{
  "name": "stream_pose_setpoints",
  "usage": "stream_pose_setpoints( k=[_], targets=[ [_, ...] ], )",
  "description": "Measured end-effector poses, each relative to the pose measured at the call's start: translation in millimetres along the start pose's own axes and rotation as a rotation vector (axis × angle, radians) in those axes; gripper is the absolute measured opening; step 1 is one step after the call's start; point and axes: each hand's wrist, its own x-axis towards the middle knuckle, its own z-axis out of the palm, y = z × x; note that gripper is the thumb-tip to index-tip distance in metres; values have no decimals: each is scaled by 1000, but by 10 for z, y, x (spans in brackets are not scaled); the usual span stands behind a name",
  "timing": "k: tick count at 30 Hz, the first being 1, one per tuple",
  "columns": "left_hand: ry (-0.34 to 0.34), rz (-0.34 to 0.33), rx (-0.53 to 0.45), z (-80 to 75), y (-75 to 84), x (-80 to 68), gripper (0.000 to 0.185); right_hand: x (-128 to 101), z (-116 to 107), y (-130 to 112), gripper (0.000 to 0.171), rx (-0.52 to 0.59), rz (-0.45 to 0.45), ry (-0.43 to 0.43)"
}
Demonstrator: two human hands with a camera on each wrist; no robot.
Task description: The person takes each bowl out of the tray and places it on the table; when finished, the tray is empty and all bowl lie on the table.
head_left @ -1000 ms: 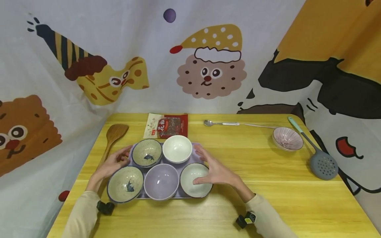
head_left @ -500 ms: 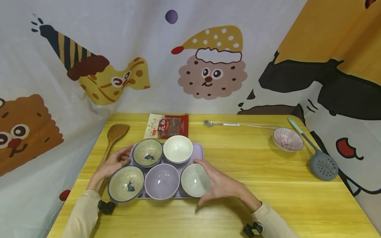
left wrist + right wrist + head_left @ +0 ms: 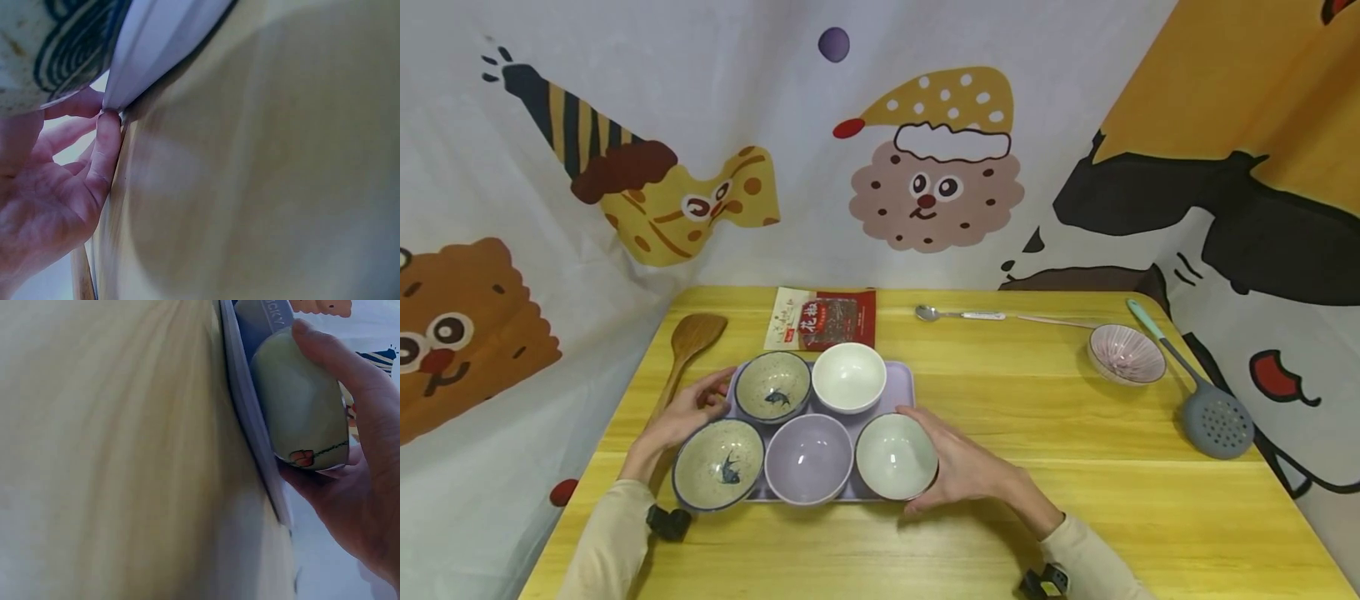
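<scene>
A purple tray (image 3: 901, 383) bears several bowls: two speckled bowls with blue fish (image 3: 771, 385) on the left, a white bowl (image 3: 848, 377) at the back, a purple bowl (image 3: 808, 460) at the front middle, and a pale green bowl (image 3: 895, 458) at the front right. My left hand (image 3: 687, 414) pinches the tray's left edge; in the left wrist view its fingertips meet at the tray's corner, beside a speckled bowl. The right hand (image 3: 961, 464) curves round the pale green bowl, thumb on the near side and fingers on the far side, as the right wrist view confirms.
A wooden spatula (image 3: 697, 336) lies left of the tray, and a red spice packet (image 3: 825, 321) behind it. Farther right are a small spoon (image 3: 958, 315), a thin pinkish stick (image 3: 1056, 321), a pink striped bowl (image 3: 1125, 356) and a grey slotted turner (image 3: 1217, 421).
The right hand has moved from over the pale green bowl, thumb inside it, to the bowl's right side and now holds it from outside. The left hand stays at the tray's edge.
</scene>
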Motion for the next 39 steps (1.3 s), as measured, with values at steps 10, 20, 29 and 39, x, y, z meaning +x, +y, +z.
stream_pose_setpoints(
  k=[10, 20, 29, 39],
  targets=[
    [-1, 2, -9, 2, -6, -1, 65, -43, 56, 74, 123, 23, -24, 105],
    [-5, -14, -9, -5, -7, 11, 65, -115, 3, 71, 122, 56, 13, 251],
    [1, -11, -4, 1, 10, 7, 64, -220, -91, 135, 121, 41, 42, 447],
    [3, 0, -10, -5, 10, -2, 64, -374, -242, 221, 126, 14, 139, 645]
  ],
)
